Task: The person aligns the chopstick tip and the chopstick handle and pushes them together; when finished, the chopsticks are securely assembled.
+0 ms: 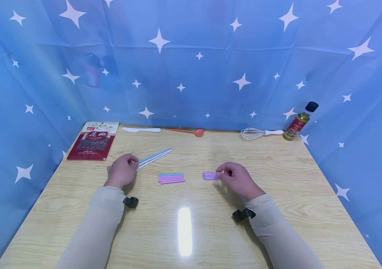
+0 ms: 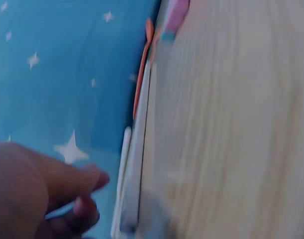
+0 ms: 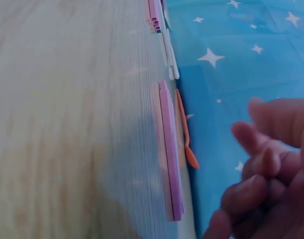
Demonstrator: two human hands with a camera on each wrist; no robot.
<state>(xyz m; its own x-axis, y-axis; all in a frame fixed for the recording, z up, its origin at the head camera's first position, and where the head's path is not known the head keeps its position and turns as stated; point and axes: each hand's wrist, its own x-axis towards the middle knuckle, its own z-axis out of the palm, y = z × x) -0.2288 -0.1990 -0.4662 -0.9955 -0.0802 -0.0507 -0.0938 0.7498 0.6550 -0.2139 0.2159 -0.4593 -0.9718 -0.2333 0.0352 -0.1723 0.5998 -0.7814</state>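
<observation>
Beside the near end of a few long blue and white sticks [image 1: 154, 158], my left hand [image 1: 122, 170] hovers with its fingers loosely bent. The left wrist view shows its thumb and fingertips [image 2: 94, 178] next to the sticks, gripping nothing. My right hand [image 1: 238, 180] is at the right end of a small bundle of short pink and blue sticks [image 1: 209, 175], covering part of it. In the right wrist view, its loosely curled fingers [image 3: 251, 191] are apart from the pink sticks [image 3: 169, 154]. Another bundle of short pink and blue sticks [image 1: 171, 178] lies between the hands.
Along the back edge lie a white knife [image 1: 141, 129], an orange-red spoon [image 1: 198, 132] and a whisk [image 1: 252, 133] with a white handle. A red and white spice packet [image 1: 91, 145] lies at the back left. An oil bottle [image 1: 296, 125] stands at the back right, before a blue starred curtain [image 1: 191, 63].
</observation>
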